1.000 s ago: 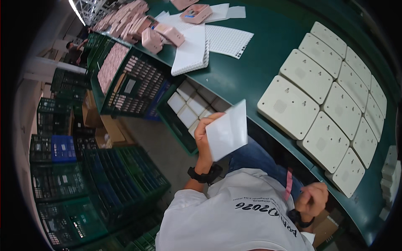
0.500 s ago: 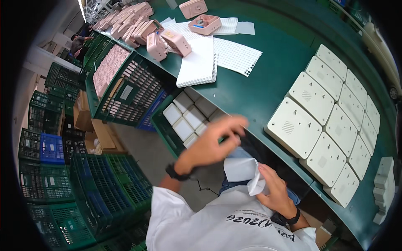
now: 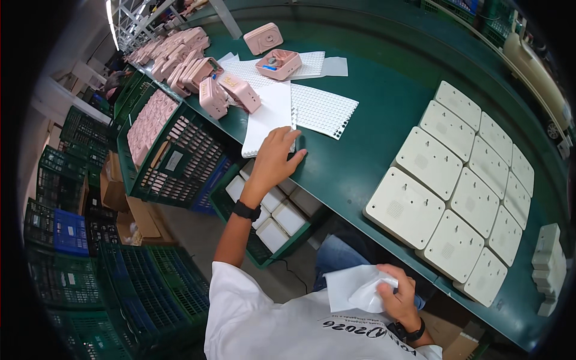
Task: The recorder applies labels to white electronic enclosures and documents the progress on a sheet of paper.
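My left hand (image 3: pixel 273 159) reaches over the table's near edge. Its fingers rest on the lower end of a stack of white sheets (image 3: pixel 269 111), thumb held apart. Beside that stack lies a white sheet covered in rows of small round dots (image 3: pixel 327 109), with a few dark holes at one corner. Down by my lap, my right hand (image 3: pixel 401 295) is closed on a crumpled, thin white sheet (image 3: pixel 348 289), whose flat part sticks out to the left.
Off-white flat boxes (image 3: pixel 405 207) stand in rows on the green table (image 3: pixel 342 174) at right. Pink cases (image 3: pixel 240 93) crowd the far left, near a crate of pink parts (image 3: pixel 186 162). Below the table edge, a green crate (image 3: pixel 300 243) holds white-topped boxes. Stacked crates (image 3: pixel 138 288) fill the left.
My left hand has moved forward and left from above my lap to the white sheets. My right hand, still gripping the crumpled sheet, has shifted slightly lower in view. The view has turned somewhat.
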